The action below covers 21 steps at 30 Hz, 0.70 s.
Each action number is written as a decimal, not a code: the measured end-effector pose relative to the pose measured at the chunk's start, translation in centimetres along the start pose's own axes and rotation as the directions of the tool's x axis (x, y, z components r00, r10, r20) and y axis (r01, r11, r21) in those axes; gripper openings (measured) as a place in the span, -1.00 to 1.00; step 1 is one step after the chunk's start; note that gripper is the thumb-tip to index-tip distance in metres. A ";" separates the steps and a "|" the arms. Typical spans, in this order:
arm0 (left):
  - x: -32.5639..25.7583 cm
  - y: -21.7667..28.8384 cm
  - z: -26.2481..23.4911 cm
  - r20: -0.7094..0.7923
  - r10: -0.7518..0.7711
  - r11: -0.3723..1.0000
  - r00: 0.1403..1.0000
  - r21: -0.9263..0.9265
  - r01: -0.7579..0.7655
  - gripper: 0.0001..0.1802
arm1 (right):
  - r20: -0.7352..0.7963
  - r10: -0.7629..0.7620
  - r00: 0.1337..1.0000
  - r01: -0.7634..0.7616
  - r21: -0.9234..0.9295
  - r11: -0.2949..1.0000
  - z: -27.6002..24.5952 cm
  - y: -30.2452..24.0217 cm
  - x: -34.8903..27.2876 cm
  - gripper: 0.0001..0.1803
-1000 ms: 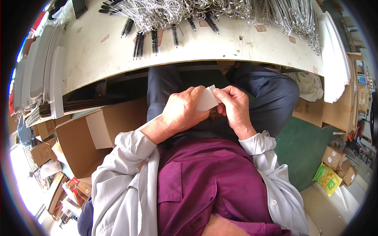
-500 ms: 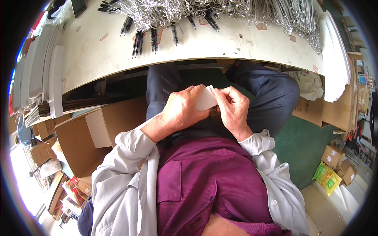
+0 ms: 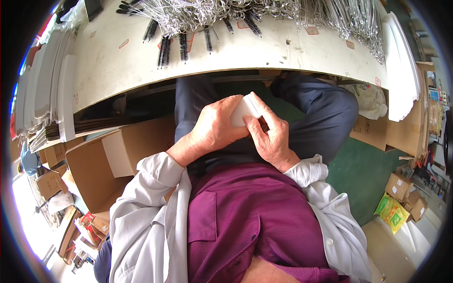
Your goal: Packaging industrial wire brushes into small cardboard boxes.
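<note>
Above my lap, both hands meet at a small white paperboard box (image 3: 242, 113), of which only one end shows between them. My left hand (image 3: 216, 121) is wrapped round its left side, and the palm hides the rest. From the right, my right hand (image 3: 272, 138) pinches the end, thumb pressed on the near face and index finger along the far right edge. Beyond my knees, the worktable (image 3: 264, 52) carries a big heap of wire-handled brushes (image 3: 207, 14), their looped ends tangled together. Several black bristle heads (image 3: 164, 51) point toward me.
White flat card pieces (image 3: 66, 94) are stacked at the table's left end, with more white sheets (image 3: 401, 70) at the right end. An open cardboard box (image 3: 92, 165) stands left of my legs. A plastic bag (image 3: 370, 101) hangs under the table at right.
My right hand has shifted its grip: the thumb now presses the face and the index finger stretches along the edge. The box's raised corner flap now looks flatter.
</note>
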<state>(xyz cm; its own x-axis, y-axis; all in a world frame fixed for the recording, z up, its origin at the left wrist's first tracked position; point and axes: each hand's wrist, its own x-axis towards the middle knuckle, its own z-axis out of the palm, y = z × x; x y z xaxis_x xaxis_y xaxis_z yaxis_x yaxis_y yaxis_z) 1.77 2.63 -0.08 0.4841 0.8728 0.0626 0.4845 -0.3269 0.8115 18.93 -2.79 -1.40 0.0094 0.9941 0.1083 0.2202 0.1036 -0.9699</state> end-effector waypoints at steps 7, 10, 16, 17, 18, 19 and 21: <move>0.0 -0.3 -0.2 0.017 -0.028 0.999 0.999 -0.031 0.029 -0.49 | 0.001 -0.057 0.998 0.056 -0.079 0.995 0.4 0.3 0.2 -0.50; 0.1 0.2 -0.4 -0.012 -0.067 0.998 0.998 -0.024 0.067 -0.55 | -0.025 -0.044 0.999 0.044 0.001 0.999 0.7 0.5 0.5 -0.53; -0.6 0.8 -3.3 0.006 -0.031 0.990 1.000 0.141 0.030 -0.24 | -0.103 0.142 0.985 -0.113 0.243 0.963 0.3 -0.2 2.0 -0.56; -1.2 0.9 -4.2 0.013 -0.023 0.986 1.000 0.163 0.020 -0.24 | -0.075 0.215 0.974 -0.181 0.314 0.932 -0.4 -0.8 2.2 -0.56; -1.9 0.6 -4.8 0.002 -0.002 0.981 1.000 0.192 0.002 -0.27 | -0.067 0.196 0.978 -0.173 0.258 0.951 -0.7 -1.2 2.6 -0.56; -2.4 0.8 -5.6 -0.010 0.003 0.978 1.000 0.210 -0.001 -0.27 | -0.034 0.171 0.985 -0.160 0.220 0.962 -1.1 -1.1 2.8 -0.57; -3.2 0.8 -7.3 -0.025 -0.071 0.960 0.997 0.271 0.075 -0.32 | -0.029 0.031 0.999 -0.029 0.059 0.998 -1.3 -1.2 3.4 -0.60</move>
<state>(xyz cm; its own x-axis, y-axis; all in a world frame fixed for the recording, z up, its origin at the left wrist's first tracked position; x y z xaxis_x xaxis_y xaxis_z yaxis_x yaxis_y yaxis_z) -4.71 2.17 4.60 0.4304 0.9024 0.0191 0.6987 -0.3465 0.6259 19.96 0.45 0.37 0.0448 0.9954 0.0849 0.1621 0.0766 -0.9838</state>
